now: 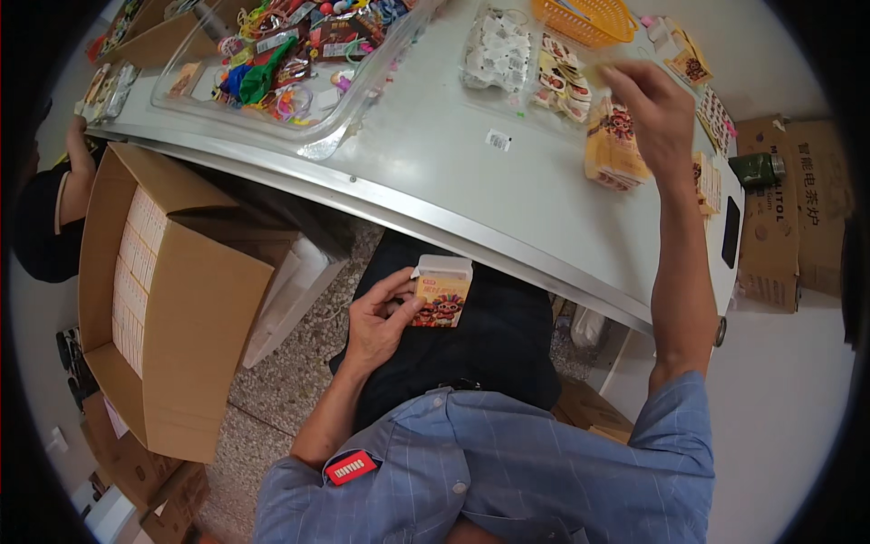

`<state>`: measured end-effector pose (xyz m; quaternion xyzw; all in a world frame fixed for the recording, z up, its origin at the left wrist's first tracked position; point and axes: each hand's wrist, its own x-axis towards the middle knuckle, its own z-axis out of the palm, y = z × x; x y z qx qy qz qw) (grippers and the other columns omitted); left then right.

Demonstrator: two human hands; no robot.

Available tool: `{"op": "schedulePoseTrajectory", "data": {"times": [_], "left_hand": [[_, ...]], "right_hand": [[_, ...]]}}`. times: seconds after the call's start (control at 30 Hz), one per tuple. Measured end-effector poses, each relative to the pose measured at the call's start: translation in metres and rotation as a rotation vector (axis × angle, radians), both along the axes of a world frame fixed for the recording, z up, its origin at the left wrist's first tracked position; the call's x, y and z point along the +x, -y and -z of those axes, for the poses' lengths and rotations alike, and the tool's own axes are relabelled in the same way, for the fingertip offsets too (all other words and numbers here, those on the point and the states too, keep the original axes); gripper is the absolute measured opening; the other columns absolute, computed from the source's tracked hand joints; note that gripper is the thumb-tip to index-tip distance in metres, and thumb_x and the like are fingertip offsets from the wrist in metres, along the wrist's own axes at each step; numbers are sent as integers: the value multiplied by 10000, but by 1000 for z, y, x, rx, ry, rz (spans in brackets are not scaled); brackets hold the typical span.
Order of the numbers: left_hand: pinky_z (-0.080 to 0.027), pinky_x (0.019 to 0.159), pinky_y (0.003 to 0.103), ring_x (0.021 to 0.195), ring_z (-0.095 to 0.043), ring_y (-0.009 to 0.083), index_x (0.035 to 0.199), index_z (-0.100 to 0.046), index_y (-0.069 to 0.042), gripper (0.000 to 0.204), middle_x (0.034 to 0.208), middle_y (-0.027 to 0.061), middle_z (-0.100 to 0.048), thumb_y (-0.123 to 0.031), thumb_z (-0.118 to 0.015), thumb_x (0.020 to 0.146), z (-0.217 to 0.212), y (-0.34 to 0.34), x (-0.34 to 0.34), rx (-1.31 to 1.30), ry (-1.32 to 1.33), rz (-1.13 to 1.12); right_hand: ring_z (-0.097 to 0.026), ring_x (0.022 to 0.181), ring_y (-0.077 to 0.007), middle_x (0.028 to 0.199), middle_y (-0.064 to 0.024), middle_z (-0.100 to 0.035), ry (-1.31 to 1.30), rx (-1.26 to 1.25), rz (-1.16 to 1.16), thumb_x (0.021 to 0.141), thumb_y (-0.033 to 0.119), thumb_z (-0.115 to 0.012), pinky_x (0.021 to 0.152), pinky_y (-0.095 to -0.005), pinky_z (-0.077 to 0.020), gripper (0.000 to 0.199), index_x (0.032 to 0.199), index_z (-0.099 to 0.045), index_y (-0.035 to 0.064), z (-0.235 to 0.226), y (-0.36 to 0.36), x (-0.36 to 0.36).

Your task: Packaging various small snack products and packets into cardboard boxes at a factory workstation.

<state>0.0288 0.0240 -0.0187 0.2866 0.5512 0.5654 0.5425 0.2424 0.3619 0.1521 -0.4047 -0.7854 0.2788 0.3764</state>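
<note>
So the left hand (376, 319) has a little carton (442, 297) pinched by its side, thumb across the printed front and fingers round the edge, held over the lap with its pale top flap standing up, so I'd call it open. The right hand (651, 113) is way out over the tabletop (412, 181), thumb and index bunched close together. There's a blurry yellowish bit at the tips, but honestly I can't tell if it's pinched there or just sitting behind. Right below that hand is a stack of orange printed pieces (613, 156), just left of its fingers are the picture cards (564, 83), further left some white packets (498, 50), and beyond the fingertips a yellow basket (589, 25). Big clear bin (328, 136) of colourful bits sits well out past the left hand. My read: this is the filling step, one hand keeping the carton ready while the other fetches an insert. Next move probably calls for a clean grip on a single piece, then bringing the right hand back to the left and lining it up with the mouth without crushing that flap.
</note>
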Motion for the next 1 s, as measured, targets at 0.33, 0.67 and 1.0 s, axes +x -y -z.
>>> {"op": "schedulePoseTrajectory", "data": {"times": [0.33, 0.67, 1.0], "left_hand": [[-512, 673, 215, 866, -650, 110, 1306, -623, 1, 449, 1009, 81, -703, 20, -730, 870, -30, -19, 8, 227, -162, -5], [-511, 634, 260, 757, -636, 155, 1214, -671, -5, 415, 913, 105, -697, 31, -765, 812, -48, -18, 10, 424, -672, 52], [-548, 741, 241, 913, -661, 137, 1336, -583, 9, 469, 1129, 120, -687, 38, -710, 885, -9, 0, 7, 243, -159, -64]], "right_hand": [[-675, 673, -161, 815, -84, -727, -44, -146, -415, 807, -34, -743, 607, -270, -522, 127, 925, -737, 12, 44, 171, -11], [-700, 747, -287, 925, -92, -727, 364, -98, -565, 870, 95, -724, 645, -345, -557, 203, 1073, -715, 82, 45, 196, -14], [-638, 801, -195, 997, -127, -679, 115, -68, -95, 917, 113, -679, 706, -313, -520, 247, 1144, -677, 16, 57, 116, -22]]}}
